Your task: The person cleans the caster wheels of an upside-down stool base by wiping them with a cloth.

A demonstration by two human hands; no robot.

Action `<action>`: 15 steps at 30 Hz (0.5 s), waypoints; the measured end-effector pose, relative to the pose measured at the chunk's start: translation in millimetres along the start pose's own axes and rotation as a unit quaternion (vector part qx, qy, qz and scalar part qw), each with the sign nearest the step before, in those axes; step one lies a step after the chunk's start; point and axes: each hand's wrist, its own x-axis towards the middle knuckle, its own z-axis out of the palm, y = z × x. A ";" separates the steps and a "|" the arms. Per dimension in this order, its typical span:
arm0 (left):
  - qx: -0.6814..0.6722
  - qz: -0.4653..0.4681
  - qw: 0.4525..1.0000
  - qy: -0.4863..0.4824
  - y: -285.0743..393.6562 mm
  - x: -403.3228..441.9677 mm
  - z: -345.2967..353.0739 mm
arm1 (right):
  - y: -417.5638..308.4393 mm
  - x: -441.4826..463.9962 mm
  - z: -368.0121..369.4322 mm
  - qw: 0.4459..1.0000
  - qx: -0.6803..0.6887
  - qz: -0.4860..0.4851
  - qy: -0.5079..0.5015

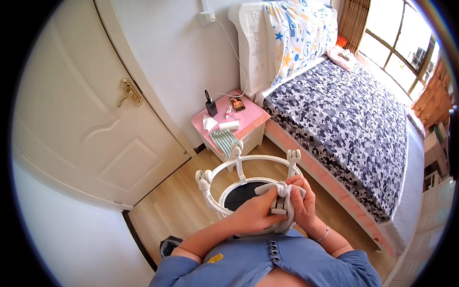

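Observation:
A white round frame (222, 165) with caster wheels on its legs is held upside down in front of my body, with a dark round part (241, 195) inside its inner ring. My left hand (260, 210) is closed on a light grey cloth beside one of the casters (278, 205). My right hand (302, 198) pinches the same grey cloth (285, 190), which is bunched around the caster. Other casters stick up at the left, at the far side and at the right of the frame.
A pink-topped nightstand (253, 115) holds a black device, tissues, a white roll and a green striped cloth (224, 142). A bed (344, 129) stands at the right. At the left is a closed door (86, 105) with a gold handle.

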 end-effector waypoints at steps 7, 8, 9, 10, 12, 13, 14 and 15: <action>-0.060 0.030 0.995 -0.075 -25.1 17.9 -51.5 | -2.1 24.0 4.9 0.986 -0.113 -0.080 -0.097; -0.087 0.024 0.990 -0.109 -28.4 20.5 -55.0 | -2.6 23.3 8.6 0.985 -0.114 -0.079 -0.098; -0.092 0.026 0.987 -0.126 -28.6 23.1 -59.6 | -3.9 22.4 14.1 0.989 -0.106 -0.071 -0.072; -0.093 0.032 0.985 -0.144 -32.0 25.0 -62.4 | -4.7 21.4 19.3 0.990 -0.113 -0.069 -0.055; -0.060 0.052 0.982 -0.172 -38.3 31.9 -64.3 | -6.5 17.8 30.8 0.990 -0.134 -0.047 0.019; -0.064 0.042 0.977 -0.198 -36.0 35.6 -65.6 | -7.4 19.7 39.2 0.979 -0.178 -0.056 0.085; -0.070 0.049 0.970 -0.229 -40.2 39.5 -61.6 | -9.4 20.4 43.0 0.974 -0.190 -0.045 0.114; -0.090 0.053 0.971 -0.215 -46.6 41.9 -55.0 | -12.3 21.0 44.4 0.961 -0.231 -0.030 0.147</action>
